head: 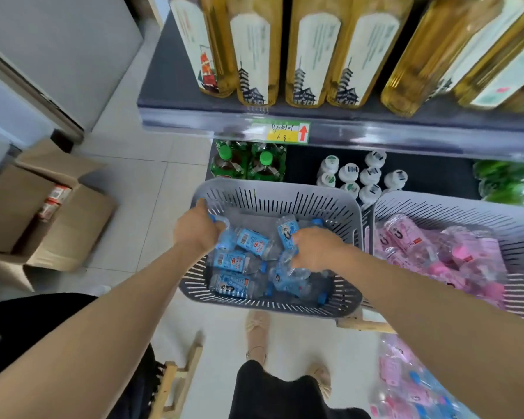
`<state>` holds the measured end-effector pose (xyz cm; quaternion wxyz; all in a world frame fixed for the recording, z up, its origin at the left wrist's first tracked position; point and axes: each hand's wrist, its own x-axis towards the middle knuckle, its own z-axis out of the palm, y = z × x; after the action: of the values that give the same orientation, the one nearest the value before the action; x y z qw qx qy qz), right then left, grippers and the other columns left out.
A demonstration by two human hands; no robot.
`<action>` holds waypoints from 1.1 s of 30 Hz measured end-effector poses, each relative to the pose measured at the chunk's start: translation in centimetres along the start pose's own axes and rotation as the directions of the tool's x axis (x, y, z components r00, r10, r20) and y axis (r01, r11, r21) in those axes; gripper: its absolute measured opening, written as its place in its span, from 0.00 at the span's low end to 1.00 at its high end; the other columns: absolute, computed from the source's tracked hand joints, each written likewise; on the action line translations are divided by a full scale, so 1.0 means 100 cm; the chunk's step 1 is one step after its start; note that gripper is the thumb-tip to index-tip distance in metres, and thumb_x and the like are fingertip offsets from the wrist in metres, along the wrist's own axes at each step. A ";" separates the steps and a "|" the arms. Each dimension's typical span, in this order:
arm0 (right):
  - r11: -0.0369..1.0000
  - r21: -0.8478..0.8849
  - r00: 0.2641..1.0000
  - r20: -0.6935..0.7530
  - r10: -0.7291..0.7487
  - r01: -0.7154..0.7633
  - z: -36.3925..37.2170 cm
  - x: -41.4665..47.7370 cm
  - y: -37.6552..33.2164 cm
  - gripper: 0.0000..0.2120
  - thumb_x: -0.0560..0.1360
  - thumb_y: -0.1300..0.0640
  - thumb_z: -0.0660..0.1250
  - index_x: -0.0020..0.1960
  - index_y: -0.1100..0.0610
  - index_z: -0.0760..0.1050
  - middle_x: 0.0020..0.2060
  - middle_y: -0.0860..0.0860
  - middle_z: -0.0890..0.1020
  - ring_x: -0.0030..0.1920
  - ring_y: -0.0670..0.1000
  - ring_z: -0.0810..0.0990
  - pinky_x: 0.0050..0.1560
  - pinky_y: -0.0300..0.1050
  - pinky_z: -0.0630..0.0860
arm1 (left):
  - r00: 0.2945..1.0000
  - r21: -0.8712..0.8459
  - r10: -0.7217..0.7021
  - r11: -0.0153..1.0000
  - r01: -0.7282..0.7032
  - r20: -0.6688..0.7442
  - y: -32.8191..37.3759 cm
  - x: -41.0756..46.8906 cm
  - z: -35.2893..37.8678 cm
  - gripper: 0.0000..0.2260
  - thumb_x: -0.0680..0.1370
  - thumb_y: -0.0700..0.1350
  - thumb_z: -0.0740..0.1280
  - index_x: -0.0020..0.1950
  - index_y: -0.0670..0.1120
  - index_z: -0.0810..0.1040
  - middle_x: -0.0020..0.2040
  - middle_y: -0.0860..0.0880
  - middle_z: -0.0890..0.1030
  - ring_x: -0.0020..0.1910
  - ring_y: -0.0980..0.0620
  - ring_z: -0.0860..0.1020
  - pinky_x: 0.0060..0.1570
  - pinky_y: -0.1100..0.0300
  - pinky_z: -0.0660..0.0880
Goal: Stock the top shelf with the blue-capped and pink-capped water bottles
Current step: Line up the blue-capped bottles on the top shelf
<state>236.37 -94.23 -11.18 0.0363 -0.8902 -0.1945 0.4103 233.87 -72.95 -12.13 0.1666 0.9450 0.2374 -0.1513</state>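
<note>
A grey slotted basket (273,195) in front of me holds several small blue-capped water bottles (251,241) lying on their sides. My left hand (198,228) reaches in at the basket's left corner and grips a blue-capped bottle (224,237). My right hand (315,249) is in the middle of the basket, fingers curled round another blue-labelled bottle (288,232). A second grey basket (454,207) to the right holds several pink-capped bottles (430,246).
A shelf (360,128) above carries tall golden bottles (254,49). Below it stand green-capped bottles (248,161) and white bottles (360,173). An open cardboard box (43,207) sits on the floor at left. A wrapped pack of pink and blue bottles (406,382) lies at lower right.
</note>
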 end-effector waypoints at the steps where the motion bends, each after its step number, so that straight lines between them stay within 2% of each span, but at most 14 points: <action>1: 0.999 -0.033 0.999 -0.039 -0.003 0.002 -0.010 -0.010 -0.003 0.16 0.74 0.51 0.65 0.56 0.60 0.75 0.49 0.55 0.77 0.49 0.55 0.76 0.45 0.44 0.72 | 1.000 0.009 0.013 1.000 -0.013 -0.012 0.006 -0.007 -0.013 0.15 0.77 0.48 0.63 0.60 0.42 0.70 0.51 0.40 0.79 0.49 0.39 0.78 0.46 0.50 0.77; 4: 0.996 -0.086 0.990 -0.138 -0.019 0.007 -0.045 -0.045 -0.008 0.11 0.74 0.53 0.65 0.50 0.60 0.75 0.46 0.54 0.77 0.47 0.55 0.77 0.40 0.44 0.72 | 0.997 0.033 0.049 0.998 -0.047 -0.066 0.028 -0.030 -0.052 0.15 0.77 0.52 0.62 0.57 0.42 0.71 0.51 0.40 0.79 0.48 0.40 0.77 0.42 0.54 0.71; 6: 0.995 -0.099 0.978 -0.204 -0.046 0.026 -0.073 -0.075 -0.014 0.06 0.74 0.56 0.64 0.41 0.58 0.69 0.39 0.52 0.73 0.42 0.54 0.75 0.33 0.43 0.69 | 0.991 0.018 0.086 0.996 -0.084 -0.099 0.044 -0.047 -0.083 0.15 0.77 0.52 0.62 0.56 0.42 0.72 0.50 0.40 0.79 0.47 0.41 0.76 0.42 0.55 0.68; 7: 0.994 -0.104 0.970 -0.236 -0.062 0.039 -0.088 -0.092 -0.018 0.09 0.74 0.57 0.63 0.38 0.57 0.66 0.38 0.52 0.71 0.41 0.54 0.73 0.32 0.44 0.67 | 0.987 -0.010 0.112 0.993 -0.113 -0.118 0.052 -0.056 -0.098 0.15 0.76 0.52 0.62 0.56 0.42 0.72 0.50 0.40 0.79 0.47 0.41 0.75 0.42 0.56 0.68; 8: 0.993 -0.104 0.960 -0.268 -0.077 0.051 -0.103 -0.110 -0.021 0.09 0.74 0.57 0.64 0.39 0.58 0.65 0.38 0.52 0.70 0.42 0.54 0.72 0.32 0.44 0.67 | 0.980 -0.039 0.142 0.988 -0.149 -0.140 0.061 -0.067 -0.115 0.14 0.76 0.51 0.62 0.55 0.42 0.73 0.49 0.41 0.79 0.46 0.41 0.75 0.42 0.56 0.68; 9: 0.992 -0.106 0.947 -0.307 -0.099 0.070 -0.117 -0.128 -0.025 0.07 0.74 0.57 0.65 0.43 0.59 0.68 0.40 0.53 0.72 0.43 0.55 0.72 0.34 0.45 0.68 | 0.972 -0.060 0.166 0.982 -0.178 -0.166 0.069 -0.077 -0.132 0.14 0.76 0.51 0.62 0.55 0.43 0.73 0.48 0.42 0.78 0.44 0.43 0.74 0.42 0.57 0.68; 11: 0.990 -0.103 0.908 -0.398 -0.132 0.098 -0.144 -0.164 -0.035 0.12 0.74 0.56 0.65 0.54 0.61 0.72 0.47 0.56 0.75 0.45 0.54 0.72 0.41 0.46 0.72 | 0.953 -0.079 0.202 0.971 -0.224 -0.226 0.085 -0.098 -0.168 0.12 0.76 0.51 0.62 0.53 0.45 0.74 0.45 0.45 0.77 0.43 0.45 0.72 0.42 0.58 0.69; 14: 0.987 -0.047 0.831 -0.535 -0.155 0.154 -0.182 -0.215 -0.047 0.14 0.73 0.57 0.65 0.57 0.60 0.73 0.52 0.56 0.77 0.47 0.54 0.73 0.42 0.44 0.70 | 0.910 -0.109 0.241 0.950 -0.291 -0.336 0.107 -0.129 -0.223 0.11 0.74 0.51 0.63 0.49 0.45 0.75 0.44 0.45 0.79 0.42 0.45 0.75 0.40 0.57 0.72; 18: 0.978 0.016 0.703 -0.698 -0.137 0.206 -0.229 -0.275 -0.060 0.15 0.72 0.55 0.67 0.57 0.57 0.75 0.55 0.54 0.78 0.53 0.55 0.76 0.49 0.45 0.73 | 0.842 -0.100 0.254 0.936 -0.338 -0.476 0.135 -0.164 -0.292 0.13 0.73 0.53 0.65 0.44 0.43 0.76 0.38 0.47 0.76 0.39 0.46 0.73 0.37 0.59 0.68; 21: 0.963 0.063 0.612 -0.783 -0.116 0.263 -0.263 -0.313 -0.069 0.13 0.72 0.55 0.67 0.56 0.58 0.75 0.51 0.54 0.78 0.46 0.54 0.75 0.44 0.45 0.72 | 0.797 -0.123 0.268 0.912 -0.390 -0.542 0.150 -0.181 -0.338 0.13 0.72 0.53 0.66 0.37 0.43 0.71 0.31 0.48 0.72 0.34 0.47 0.71 0.30 0.60 0.65; 23: 0.951 0.073 0.548 -0.829 -0.110 0.301 -0.285 -0.334 -0.074 0.12 0.72 0.55 0.66 0.55 0.57 0.75 0.49 0.52 0.76 0.45 0.53 0.73 0.41 0.43 0.69 | 0.757 -0.130 0.281 0.892 -0.433 -0.590 0.157 -0.186 -0.366 0.14 0.72 0.52 0.66 0.34 0.44 0.68 0.29 0.48 0.71 0.31 0.48 0.69 0.29 0.60 0.63; 26: 0.939 0.057 0.422 -0.901 -0.098 0.340 -0.319 -0.357 -0.080 0.14 0.73 0.55 0.66 0.58 0.57 0.75 0.52 0.51 0.76 0.49 0.52 0.74 0.45 0.42 0.68 | 0.696 -0.150 0.287 0.856 -0.495 -0.659 0.170 -0.187 -0.409 0.13 0.72 0.51 0.65 0.34 0.44 0.70 0.31 0.46 0.72 0.31 0.48 0.69 0.31 0.59 0.66; 30: 0.941 0.002 0.230 -0.970 -0.080 0.338 -0.365 -0.370 -0.090 0.14 0.73 0.56 0.65 0.58 0.57 0.76 0.57 0.52 0.78 0.55 0.52 0.74 0.50 0.41 0.67 | 0.615 -0.137 0.294 0.821 -0.555 -0.732 0.187 -0.177 -0.461 0.17 0.72 0.50 0.65 0.28 0.46 0.61 0.26 0.49 0.62 0.27 0.50 0.61 0.28 0.59 0.57; 33: 0.944 -0.009 0.217 -0.972 -0.085 0.329 -0.397 -0.362 -0.094 0.16 0.74 0.57 0.63 0.60 0.56 0.75 0.59 0.52 0.77 0.58 0.53 0.75 0.53 0.42 0.68 | 0.596 -0.140 0.312 0.795 -0.591 -0.739 0.199 -0.157 -0.486 0.14 0.72 0.50 0.65 0.32 0.44 0.67 0.28 0.48 0.65 0.28 0.50 0.63 0.29 0.59 0.60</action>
<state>241.63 -95.38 43.08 0.2907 -0.9099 -0.2062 -0.2122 240.61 -77.01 42.13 0.2762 0.9105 0.0528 0.3031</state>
